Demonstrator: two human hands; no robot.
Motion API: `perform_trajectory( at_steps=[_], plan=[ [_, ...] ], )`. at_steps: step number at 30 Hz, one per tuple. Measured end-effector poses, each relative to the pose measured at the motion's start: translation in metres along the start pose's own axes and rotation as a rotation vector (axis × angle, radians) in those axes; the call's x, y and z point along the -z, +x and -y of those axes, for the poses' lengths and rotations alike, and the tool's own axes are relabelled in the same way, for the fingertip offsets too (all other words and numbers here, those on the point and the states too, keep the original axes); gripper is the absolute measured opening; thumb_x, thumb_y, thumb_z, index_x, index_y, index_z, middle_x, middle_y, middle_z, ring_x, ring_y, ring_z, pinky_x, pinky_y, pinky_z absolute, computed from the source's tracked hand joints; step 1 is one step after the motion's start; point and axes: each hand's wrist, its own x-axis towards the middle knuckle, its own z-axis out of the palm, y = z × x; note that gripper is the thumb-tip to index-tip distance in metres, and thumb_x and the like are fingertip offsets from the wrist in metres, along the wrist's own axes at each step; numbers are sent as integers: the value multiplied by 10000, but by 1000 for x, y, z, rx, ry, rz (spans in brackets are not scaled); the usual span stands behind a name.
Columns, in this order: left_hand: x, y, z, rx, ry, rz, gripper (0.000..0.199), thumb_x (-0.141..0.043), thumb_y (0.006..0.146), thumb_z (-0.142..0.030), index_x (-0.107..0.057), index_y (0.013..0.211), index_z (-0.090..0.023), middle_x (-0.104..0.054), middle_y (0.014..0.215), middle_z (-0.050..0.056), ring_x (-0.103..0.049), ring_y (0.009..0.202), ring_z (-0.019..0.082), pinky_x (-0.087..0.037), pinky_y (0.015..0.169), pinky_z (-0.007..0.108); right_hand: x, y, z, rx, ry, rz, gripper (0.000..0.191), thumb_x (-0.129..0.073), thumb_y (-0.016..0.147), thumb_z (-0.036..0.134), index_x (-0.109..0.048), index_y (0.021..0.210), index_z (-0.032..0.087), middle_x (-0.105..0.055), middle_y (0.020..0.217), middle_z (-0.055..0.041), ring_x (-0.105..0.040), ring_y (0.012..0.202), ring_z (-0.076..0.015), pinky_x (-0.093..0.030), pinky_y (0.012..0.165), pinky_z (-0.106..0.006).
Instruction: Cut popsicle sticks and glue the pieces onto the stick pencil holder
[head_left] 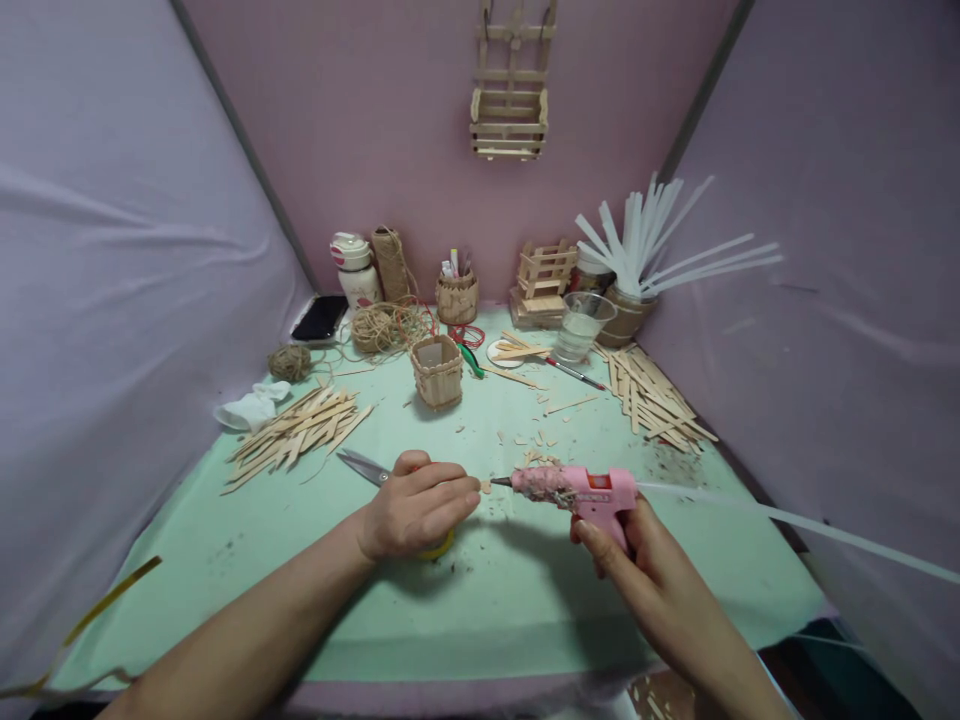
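My right hand [637, 565] grips the pink hot glue gun [611, 490], which points left with a long clear glue stick [795, 520] out of its back. Dried, dirty glue coats its front. Close to the nozzle tip, a small wooden piece [486, 487] sits between the fingertips of my left hand [427, 500], its fingers pressed together. Whether the nozzle touches the piece I cannot tell. Under my left hand lies a pair of scissors [364, 467], mostly covered, with part of a yellow handle showing. Beyond stands a small square basket of wooden sticks [438, 375].
Stick piles lie left [300, 430] and right [652, 400]. Behind are twine [379, 327], a phone [320, 320], a bottle [355, 270], a pen holder [457, 298], a cup of clear liquid [579, 330] and a pot of glue sticks [626, 315]. Wood scraps [540, 440] litter the middle.
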Motion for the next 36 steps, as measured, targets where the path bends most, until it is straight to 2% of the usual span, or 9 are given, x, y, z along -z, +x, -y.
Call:
perform_trajectory(
  at_steps=[8, 16, 25, 36],
  plan=[
    [1, -1, 0, 38, -14, 23, 339, -534, 832, -86, -505, 1100, -291, -759, 897, -34, -686, 841, 118, -334, 815, 313, 0, 2, 1, 15, -15, -7, 265, -486, 880, 478, -533, 881, 217, -585, 697, -19, -542, 602, -172, -447, 539, -273],
    [1, -2, 1, 17, 10, 20, 217, -542, 841, -77, -540, 965, -255, -760, 887, -28, -682, 837, 119, -342, 773, 318, 1, 3, 5, 2, -44, 5, 293, -468, 878, 498, -522, 880, 210, -574, 697, -19, -535, 605, -176, -451, 550, -282],
    [1, -3, 1, 36, -28, 10, 329, -562, 814, -86, -514, 1077, -277, -760, 898, -27, -687, 855, 118, -340, 808, 306, 1, 4, 3, 19, -72, 2, 290, -469, 881, 491, -527, 894, 207, -588, 726, -26, -541, 629, -174, -458, 567, -280],
    [1, -4, 0, 5, -6, 20, 291, -537, 828, -68, -539, 1049, -258, -758, 905, -15, -679, 874, 127, -340, 809, 315, 4, 2, 3, 23, -122, -10, 279, -486, 873, 489, -523, 824, 216, -545, 664, -5, -506, 578, -155, -439, 526, -263]
  ],
)
